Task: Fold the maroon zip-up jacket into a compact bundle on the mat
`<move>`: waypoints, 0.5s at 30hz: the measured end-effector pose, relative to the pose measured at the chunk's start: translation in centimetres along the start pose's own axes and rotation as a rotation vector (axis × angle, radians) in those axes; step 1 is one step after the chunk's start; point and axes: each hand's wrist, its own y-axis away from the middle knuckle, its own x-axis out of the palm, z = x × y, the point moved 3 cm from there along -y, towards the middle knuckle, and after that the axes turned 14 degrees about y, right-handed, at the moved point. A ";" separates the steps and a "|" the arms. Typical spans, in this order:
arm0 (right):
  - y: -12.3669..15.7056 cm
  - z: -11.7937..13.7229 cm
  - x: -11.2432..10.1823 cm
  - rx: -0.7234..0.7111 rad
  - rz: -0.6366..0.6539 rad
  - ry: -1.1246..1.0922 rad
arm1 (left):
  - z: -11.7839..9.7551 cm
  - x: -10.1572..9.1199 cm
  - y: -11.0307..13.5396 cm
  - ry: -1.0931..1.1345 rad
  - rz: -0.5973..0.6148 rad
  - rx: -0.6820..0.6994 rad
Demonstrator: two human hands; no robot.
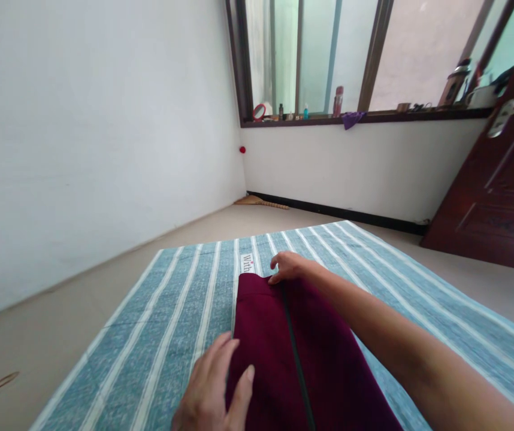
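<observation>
A dark maroon garment with a thin dark stripe down its middle lies flat on a teal and white striped mat. My left hand rests flat on the garment's near left edge, fingers stretched out and slightly apart. At the end of my outstretched arm, my right hand presses on the garment's far edge with its fingers curled down onto the cloth. A small white label with lettering shows on the mat just beyond the garment.
The mat lies on a beige floor. White walls stand left and ahead. A window sill holds bottles and small items. A dark wooden door is at the right. A broom lies by the far wall.
</observation>
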 end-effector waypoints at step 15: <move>7.6 1.4 6.7 -0.115 -0.354 0.123 | -0.5 8.3 -2.2 -0.590 0.475 0.015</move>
